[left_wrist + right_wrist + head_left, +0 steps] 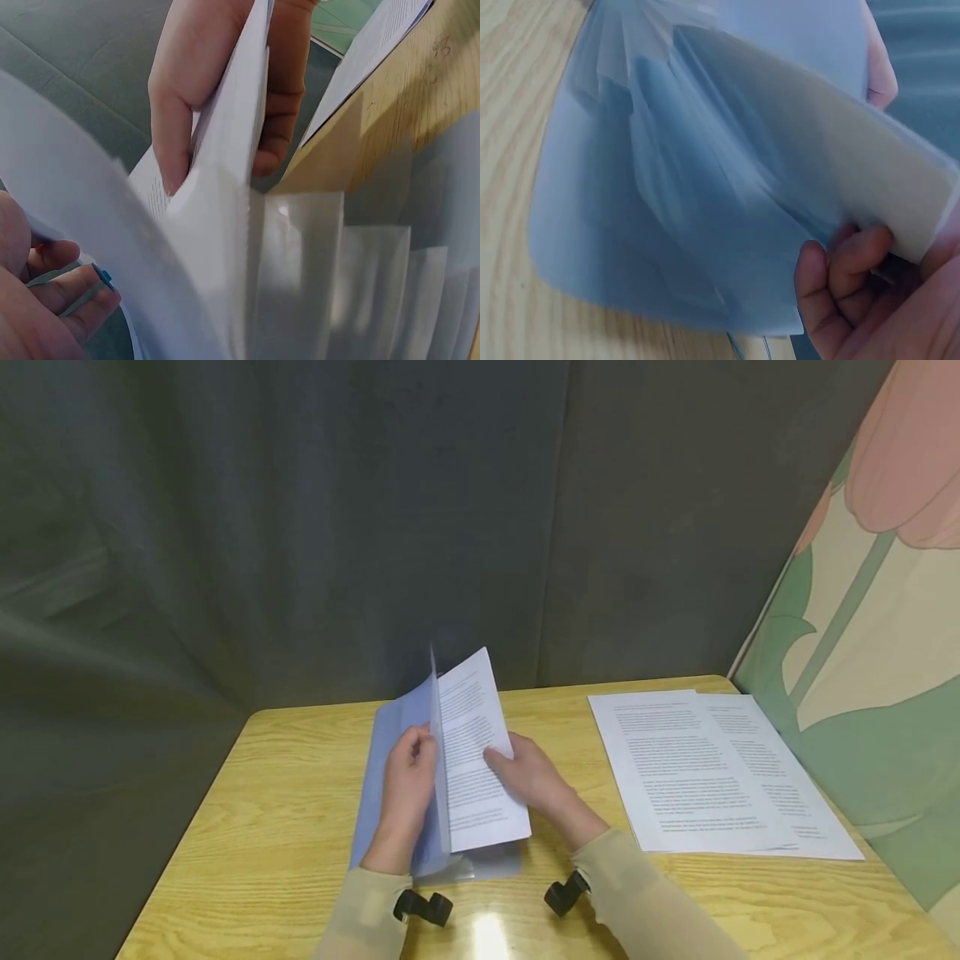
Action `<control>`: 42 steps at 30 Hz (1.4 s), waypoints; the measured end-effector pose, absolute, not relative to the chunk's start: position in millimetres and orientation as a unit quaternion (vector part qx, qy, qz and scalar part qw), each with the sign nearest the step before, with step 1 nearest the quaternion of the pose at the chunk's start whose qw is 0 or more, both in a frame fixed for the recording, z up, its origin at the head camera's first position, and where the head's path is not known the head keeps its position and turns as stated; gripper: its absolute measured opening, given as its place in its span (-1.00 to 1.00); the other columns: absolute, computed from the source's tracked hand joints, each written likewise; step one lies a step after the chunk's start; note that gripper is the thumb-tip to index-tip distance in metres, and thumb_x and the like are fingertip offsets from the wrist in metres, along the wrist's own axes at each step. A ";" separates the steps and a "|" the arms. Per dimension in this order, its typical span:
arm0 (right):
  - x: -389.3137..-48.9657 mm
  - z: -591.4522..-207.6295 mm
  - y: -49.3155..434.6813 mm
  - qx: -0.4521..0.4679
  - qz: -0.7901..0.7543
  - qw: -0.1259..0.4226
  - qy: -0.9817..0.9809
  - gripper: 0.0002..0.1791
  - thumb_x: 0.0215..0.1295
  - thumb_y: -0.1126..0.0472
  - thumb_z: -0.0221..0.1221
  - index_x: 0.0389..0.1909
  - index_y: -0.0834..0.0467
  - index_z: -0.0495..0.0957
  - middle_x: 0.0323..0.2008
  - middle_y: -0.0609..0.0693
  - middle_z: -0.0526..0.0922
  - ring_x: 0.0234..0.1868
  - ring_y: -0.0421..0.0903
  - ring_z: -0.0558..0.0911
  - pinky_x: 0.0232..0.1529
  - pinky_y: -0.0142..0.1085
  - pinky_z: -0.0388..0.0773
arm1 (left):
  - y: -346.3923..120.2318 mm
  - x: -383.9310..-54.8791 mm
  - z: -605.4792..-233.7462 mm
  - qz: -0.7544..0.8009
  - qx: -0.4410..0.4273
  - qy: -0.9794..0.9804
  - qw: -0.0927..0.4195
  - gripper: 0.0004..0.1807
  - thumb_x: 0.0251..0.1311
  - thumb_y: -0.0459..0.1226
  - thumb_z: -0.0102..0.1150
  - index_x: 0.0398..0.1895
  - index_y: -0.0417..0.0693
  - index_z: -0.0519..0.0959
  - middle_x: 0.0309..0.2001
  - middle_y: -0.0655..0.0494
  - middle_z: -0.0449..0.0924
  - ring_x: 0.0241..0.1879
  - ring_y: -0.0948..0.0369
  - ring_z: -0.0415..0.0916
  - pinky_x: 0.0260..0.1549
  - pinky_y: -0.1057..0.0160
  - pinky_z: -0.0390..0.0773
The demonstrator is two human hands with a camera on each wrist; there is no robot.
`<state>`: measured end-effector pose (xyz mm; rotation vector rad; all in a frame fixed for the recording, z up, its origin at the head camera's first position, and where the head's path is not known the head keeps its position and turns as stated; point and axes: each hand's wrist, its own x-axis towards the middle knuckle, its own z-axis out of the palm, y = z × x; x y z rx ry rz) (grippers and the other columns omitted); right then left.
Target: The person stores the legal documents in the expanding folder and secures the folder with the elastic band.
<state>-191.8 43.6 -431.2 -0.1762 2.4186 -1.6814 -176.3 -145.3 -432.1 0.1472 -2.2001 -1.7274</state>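
Observation:
A blue translucent document folder [367, 810] stands partly open on the table, tilted toward me. My left hand [408, 781] grips its raised front cover, fingers curled behind the sheet in the left wrist view. Beside those fingers shows a small teal piece [105, 277]. My right hand [531, 775] pinches a thin stack of printed papers [472, 735] along its right edge, thumb on the printed face and fingers behind. The stack's inner edge sits behind the lifted cover. In the left wrist view, stepped clear pockets [300, 262] fan out beside the stack.
Two overlapping piles of printed sheets [675, 777] lie at the right of the wooden table [247, 827]. A dark curtain [405, 527] hangs behind the table's back edge. A flower-patterned panel [885, 735] borders its right side.

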 end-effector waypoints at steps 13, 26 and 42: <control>-191.8 -435.3 45.6 -0.022 -0.543 -0.006 0.839 -0.52 0.67 0.06 0.17 0.45 0.16 0.50 -0.14 0.06 0.68 -0.29 -0.06 0.66 -0.23 -0.17 0.57 | -138.8 -179.5 -432.1 -0.614 0.058 -0.769 0.166 -0.80 0.52 -0.29 0.07 -0.32 -0.15 0.58 0.34 -0.06 0.69 0.38 -0.03 0.56 0.29 -0.05 0.47; -193.2 -435.0 45.2 -0.036 -0.599 -0.032 0.800 -0.73 0.63 0.19 0.27 0.18 0.22 0.71 -0.46 -0.03 0.56 -0.52 -0.13 0.48 -0.50 -0.35 0.40 | -138.9 -179.1 -432.0 -0.618 0.046 -0.765 0.174 -0.80 0.53 -0.33 0.07 -0.27 -0.22 0.63 0.27 -0.07 0.73 0.17 -0.01 0.62 0.12 0.01 0.50; -203.4 -441.3 31.0 -0.040 -0.541 -0.041 0.839 -0.84 0.49 0.11 0.42 -0.13 0.12 0.84 -0.48 -0.09 0.50 -0.46 -0.14 0.46 -0.43 -0.30 0.36 | -136.6 -175.2 -430.4 -0.615 0.046 -0.771 0.159 -0.76 0.53 -0.29 0.03 -0.20 -0.22 0.66 0.28 -0.01 0.73 0.06 0.07 0.63 -0.03 0.14 0.54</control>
